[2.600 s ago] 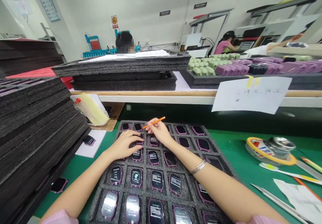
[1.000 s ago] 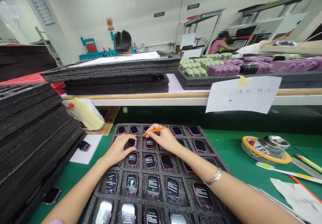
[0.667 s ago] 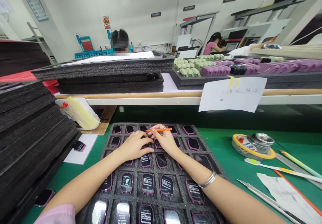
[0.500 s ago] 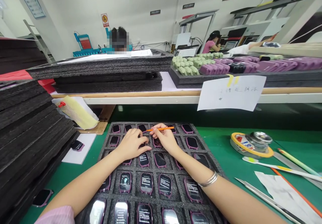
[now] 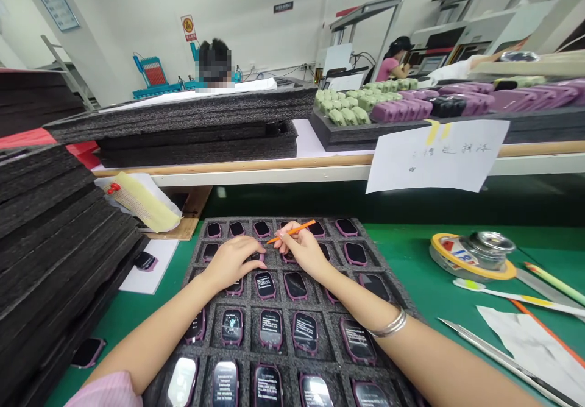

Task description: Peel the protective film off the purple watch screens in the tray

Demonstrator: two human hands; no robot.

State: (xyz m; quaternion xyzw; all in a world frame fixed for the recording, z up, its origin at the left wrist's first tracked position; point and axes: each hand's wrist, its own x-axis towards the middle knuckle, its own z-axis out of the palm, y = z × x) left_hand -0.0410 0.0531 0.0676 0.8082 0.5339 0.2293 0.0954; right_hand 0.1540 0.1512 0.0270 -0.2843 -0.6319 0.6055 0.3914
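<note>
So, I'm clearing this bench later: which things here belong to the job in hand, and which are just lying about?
In use: left hand, right hand, orange stick, pink-framed smartwatches, black foam tray.

Lying about: yellow-rimmed tape roll, stacked foam trays, handwritten paper note.

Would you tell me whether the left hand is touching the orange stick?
Apart: the head view shows a gap between the left hand and the orange stick.
</note>
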